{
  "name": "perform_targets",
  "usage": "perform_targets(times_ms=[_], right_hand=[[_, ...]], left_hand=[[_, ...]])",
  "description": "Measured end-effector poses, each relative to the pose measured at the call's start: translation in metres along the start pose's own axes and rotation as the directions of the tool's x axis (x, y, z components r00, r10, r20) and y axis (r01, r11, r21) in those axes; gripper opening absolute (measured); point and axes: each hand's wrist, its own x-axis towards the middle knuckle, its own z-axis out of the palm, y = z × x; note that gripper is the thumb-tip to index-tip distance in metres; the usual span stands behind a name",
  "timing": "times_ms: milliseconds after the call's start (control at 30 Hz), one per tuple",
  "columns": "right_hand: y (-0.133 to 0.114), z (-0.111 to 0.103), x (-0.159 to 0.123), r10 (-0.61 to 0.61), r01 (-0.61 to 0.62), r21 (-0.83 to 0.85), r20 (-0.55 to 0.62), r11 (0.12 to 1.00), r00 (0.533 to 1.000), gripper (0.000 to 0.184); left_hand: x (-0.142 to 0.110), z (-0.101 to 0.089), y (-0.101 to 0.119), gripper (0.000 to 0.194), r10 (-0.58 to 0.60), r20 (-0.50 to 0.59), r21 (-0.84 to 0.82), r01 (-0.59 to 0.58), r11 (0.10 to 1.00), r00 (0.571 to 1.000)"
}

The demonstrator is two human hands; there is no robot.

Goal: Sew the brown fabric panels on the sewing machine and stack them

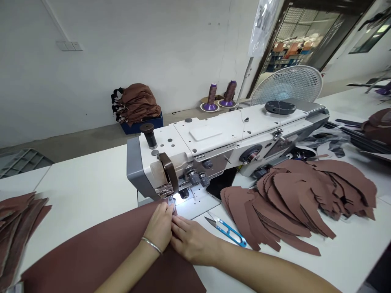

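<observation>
A large brown fabric-like panel (100, 248) lies on the white table with its far corner under the needle area of a sewing machine (210, 138). My left hand (159, 225), with a silver bangle at the wrist, is closed on that corner close to the presser foot (171, 200). Right beside it, my right hand (191, 239) has its fingers together on the panel's right edge; the fingertips are partly hidden. The machine's lamp lights the needle plate (195, 199). Blue-handled thread snips (227, 231) lie to the right of my right hand.
Stacked brown cut pieces (293, 199) cover the table on the right, and more pieces (21, 228) lie at the left edge. Behind the machine are two thread cones (211, 95) and a white fan (287, 87). A blue crate (143, 125) with brown goods stands by the wall.
</observation>
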Motion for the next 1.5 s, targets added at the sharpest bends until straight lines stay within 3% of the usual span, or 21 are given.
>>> perform_targets(times_ms=[300, 467, 700, 800, 900, 1067, 1233, 1500], right_hand=[[0.007, 0.003, 0.006, 0.008, -0.009, 0.023, 0.03, 1.0, 1.0, 0.021], [0.004, 0.002, 0.0, -0.024, 0.024, -0.011, -0.02, 1.0, 0.999, 0.023], [-0.009, -0.001, -0.008, -0.036, 0.033, -0.041, -0.06, 0.999, 0.998, 0.026], [-0.007, 0.001, -0.006, -0.03, 0.029, -0.033, -0.046, 0.999, 0.998, 0.027], [-0.003, 0.001, -0.003, -0.036, 0.035, -0.029, -0.04, 0.999, 0.999, 0.026], [0.003, 0.002, 0.001, -0.035, 0.034, -0.011, -0.073, 0.999, 0.997, 0.024], [0.009, 0.008, 0.002, -0.015, 0.014, -0.017, -0.062, 1.0, 0.998, 0.024], [0.014, 0.012, 0.0, -0.018, 0.018, 0.028, -0.008, 0.999, 1.0, 0.022]], left_hand=[[0.005, -0.001, 0.0, 0.038, -0.003, -0.002, 0.081, 0.003, 0.997, 1.0], [-0.012, -0.005, 0.013, 0.04, -0.078, 0.014, 0.224, 0.073, 0.972, 0.997], [-0.029, 0.0, 0.026, 0.036, -0.065, 0.034, 0.288, 0.052, 0.956, 0.997], [-0.026, 0.006, 0.02, 0.031, -0.025, -0.001, 0.3, 0.024, 0.954, 1.0], [-0.022, 0.015, 0.01, 0.028, 0.087, -0.107, 0.365, -0.043, 0.93, 0.99], [-0.015, 0.026, -0.003, 0.022, 0.257, -0.298, 0.44, -0.107, 0.892, 0.919], [-0.006, 0.025, -0.011, 0.02, 0.312, -0.325, 0.424, -0.157, 0.892, 0.893], [0.002, 0.023, -0.013, 0.024, 0.293, -0.306, 0.441, -0.138, 0.887, 0.906]])
